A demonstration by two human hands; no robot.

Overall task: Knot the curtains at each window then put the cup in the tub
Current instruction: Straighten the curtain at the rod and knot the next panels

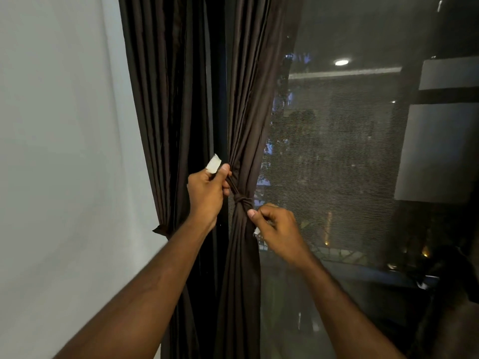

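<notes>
A dark brown curtain (pixel 246 112) hangs in front of the window, gathered at mid-height by a tie of the same cloth with a small knot (pixel 241 198). My left hand (pixel 207 194) grips one end of the tie up and left of the knot; the end's white tip (pixel 214 164) sticks out above my fist. My right hand (pixel 276 228) pinches the other end just below and right of the knot, a scrap of white showing under its fingers. No cup or tub is in view.
A second dark curtain panel (pixel 168 112) hangs to the left against a pale wall (pixel 64 151). A mesh screen (pixel 337 151) covers the window on the right, with night lights and room reflections behind it.
</notes>
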